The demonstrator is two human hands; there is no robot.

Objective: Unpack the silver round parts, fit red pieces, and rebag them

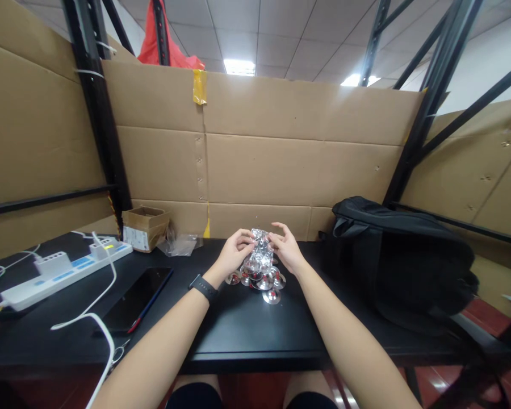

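A shiny, crinkled clear bag (pixel 262 245) is pinched between my two hands above the black table (pixel 255 335). My left hand (pixel 237 248), with a dark watch on its wrist, grips the bag's left edge. On the opposite edge, my right hand (pixel 286 247) has thumb and fingers closed on the bag, one finger raised. Several round silver discs with red centres (pixel 272 296) lie piled below the bag, and some seem to be inside or behind it.
A black backpack (pixel 409 261) stands at the right. To the left are a dark tablet (pixel 138 298), a white power strip (pixel 68 275) with cables, scissors (pixel 119 353), a small open cardboard box (pixel 146 228) and a plastic bag (pixel 181 244). Cardboard panels (pixel 264 165) rise behind.
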